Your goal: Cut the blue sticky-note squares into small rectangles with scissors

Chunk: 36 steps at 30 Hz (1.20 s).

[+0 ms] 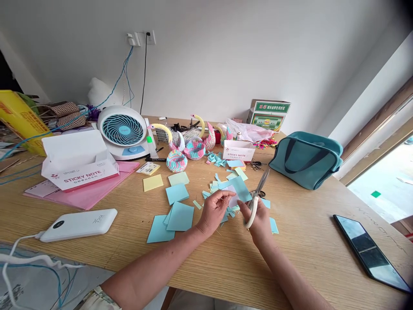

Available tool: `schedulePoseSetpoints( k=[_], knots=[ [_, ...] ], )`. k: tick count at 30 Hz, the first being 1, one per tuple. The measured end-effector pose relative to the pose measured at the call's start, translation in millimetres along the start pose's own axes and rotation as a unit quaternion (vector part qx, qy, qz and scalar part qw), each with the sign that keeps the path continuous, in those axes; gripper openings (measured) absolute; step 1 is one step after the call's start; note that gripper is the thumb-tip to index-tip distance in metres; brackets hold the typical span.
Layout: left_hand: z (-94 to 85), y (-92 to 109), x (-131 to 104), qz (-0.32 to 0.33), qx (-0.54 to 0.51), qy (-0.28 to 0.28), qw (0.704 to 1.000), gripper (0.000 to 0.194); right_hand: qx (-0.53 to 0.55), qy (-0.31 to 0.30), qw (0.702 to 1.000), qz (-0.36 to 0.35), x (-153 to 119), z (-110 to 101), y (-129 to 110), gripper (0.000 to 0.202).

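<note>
Between my two hands is a blue paper sheet (239, 188) with a pale lilac piece (231, 199) beside it. My left hand (215, 209) pinches the paper's left side, thumb and fingertips together. Scissors with white handles (253, 211) hang on my right hand (258, 217), their blades pointing up and away. The right thumb and fingertips touch the paper's lower edge. Blue and green paper scraps (225, 216) lie under and around both hands. To the left are stacks of blue sticky notes (180, 216) and a yellow pad (153, 183).
Folded-paper swans (177, 161), a small fan (124, 129) and two sticky note boxes (238, 151) (84, 170) stand farther back. A power bank (79, 224) lies left on the table (129, 254); a teal bag (305, 161) and a phone (371, 252) are right.
</note>
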State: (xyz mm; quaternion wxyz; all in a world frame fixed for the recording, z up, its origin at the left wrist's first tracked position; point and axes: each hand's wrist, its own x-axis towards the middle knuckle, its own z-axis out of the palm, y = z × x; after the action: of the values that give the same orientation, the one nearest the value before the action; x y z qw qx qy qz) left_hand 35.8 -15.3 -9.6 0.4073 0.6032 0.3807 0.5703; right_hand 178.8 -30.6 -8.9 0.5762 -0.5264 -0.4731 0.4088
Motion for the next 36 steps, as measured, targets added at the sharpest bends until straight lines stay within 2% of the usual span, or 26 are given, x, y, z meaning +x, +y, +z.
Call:
schedulePoseSetpoints(
  k=[18, 29, 36],
  knots=[
    [-1.2, -5.8, 5.2, -0.046, -0.035, -0.011, 0.998, 0.026, -0.007, -0.005, 1.000, -0.017, 1.2, -4.5, 5.3, 0.043],
    [-1.5, -4.3, 6.5, -0.043, -0.026, -0.001, 0.999, 0.025, -0.011, 0.000, 1.000, -0.004, 1.7, -5.3, -0.9, 0.046],
    [-4.1, -4.3, 9.4, -0.047, -0.016, -0.014, 0.999, 0.025, -0.026, -0.002, 1.000, -0.009, 1.6, -7.5, -0.4, 0.045]
  ],
)
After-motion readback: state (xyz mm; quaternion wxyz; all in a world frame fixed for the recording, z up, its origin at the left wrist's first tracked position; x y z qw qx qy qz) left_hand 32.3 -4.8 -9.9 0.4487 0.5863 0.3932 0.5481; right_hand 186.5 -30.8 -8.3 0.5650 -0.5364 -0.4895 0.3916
